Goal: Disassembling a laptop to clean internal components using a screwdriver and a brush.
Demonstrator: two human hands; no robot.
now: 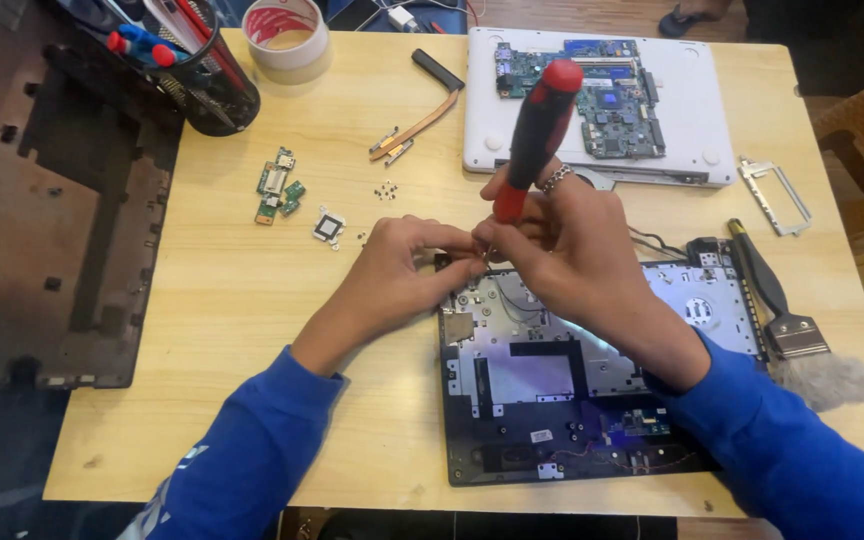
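My right hand grips a red and black screwdriver, held nearly upright with its tip at the top left corner of an opened black laptop base. My left hand pinches at that same corner, fingers closed beside the screwdriver tip; what it holds there is hidden. Both arms wear blue sleeves. The base lies on a light wooden table.
A white laptop shell with a green circuit board lies at the back. Small green boards, loose screws, a copper heat pipe, a tape roll, a tool cup, a metal bracket and a brush surround it.
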